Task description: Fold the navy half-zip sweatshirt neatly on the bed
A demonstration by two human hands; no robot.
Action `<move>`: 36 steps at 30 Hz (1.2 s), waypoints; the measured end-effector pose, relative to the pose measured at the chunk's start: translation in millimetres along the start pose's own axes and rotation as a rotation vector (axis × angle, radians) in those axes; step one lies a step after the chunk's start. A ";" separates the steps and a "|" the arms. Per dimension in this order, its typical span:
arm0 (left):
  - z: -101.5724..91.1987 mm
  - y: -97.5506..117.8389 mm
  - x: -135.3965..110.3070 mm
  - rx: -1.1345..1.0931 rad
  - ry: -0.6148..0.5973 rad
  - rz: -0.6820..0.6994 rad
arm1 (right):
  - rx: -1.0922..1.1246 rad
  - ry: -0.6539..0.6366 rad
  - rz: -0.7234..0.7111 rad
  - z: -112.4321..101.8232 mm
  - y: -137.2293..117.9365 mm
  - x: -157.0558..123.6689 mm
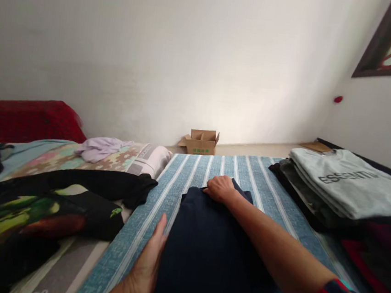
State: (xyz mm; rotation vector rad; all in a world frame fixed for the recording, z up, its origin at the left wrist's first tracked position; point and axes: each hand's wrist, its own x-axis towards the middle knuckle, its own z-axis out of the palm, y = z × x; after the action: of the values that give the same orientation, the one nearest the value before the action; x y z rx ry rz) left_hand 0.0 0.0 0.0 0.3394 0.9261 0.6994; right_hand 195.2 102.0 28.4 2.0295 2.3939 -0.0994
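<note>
In the head view, a white plaster wall point(156, 55) is rising behind everything, and a small open cardboard box point(201, 142) is standing on the floor at its foot. A blue-and-white striped cloth cover point(221, 167) is stretching forward through the middle. On it a dark navy cloth garment point(206, 249) is lying flat, and it is looking already folded into a thick rectangle. The left hand point(147, 264) is staying open, with the fingers pointing up and its edge pressing against the left side of the garment. The right hand point(221, 189) is lying on the far edge of the garment; I cannot tell if it is pinching the cloth or only resting. To the right, a neat stack of folded shirts with a pale grey shirt point(347, 184) on top is already finished. To the left, a loose black printed garment point(55, 202) is lying unfolded, near a crumpled lilac cloth point(100, 150).
</note>
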 end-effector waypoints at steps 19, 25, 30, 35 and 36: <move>3.5 15.3 15.4 0.229 0.142 0.038 | 0.770 -0.058 0.504 29.0 103.9 -79.5; 16.8 36.8 36.5 0.356 0.284 0.292 | 0.940 0.200 0.481 30.8 81.0 -102.1; 6.1 27.0 45.0 0.572 0.412 0.578 | 0.935 0.332 0.540 46.1 77.7 -111.4; -3.6 25.5 53.3 0.873 0.532 0.615 | 1.040 0.255 0.590 72.4 80.6 -106.2; -2.1 27.5 53.9 0.862 0.508 0.589 | 1.068 0.242 0.592 73.5 81.3 -105.0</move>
State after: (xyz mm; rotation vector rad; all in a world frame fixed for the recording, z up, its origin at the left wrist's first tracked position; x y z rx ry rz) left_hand 9.1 56.7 -19.1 1.2759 1.6262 0.9113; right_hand 289.7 8.1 -44.3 3.2039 1.8369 -1.4436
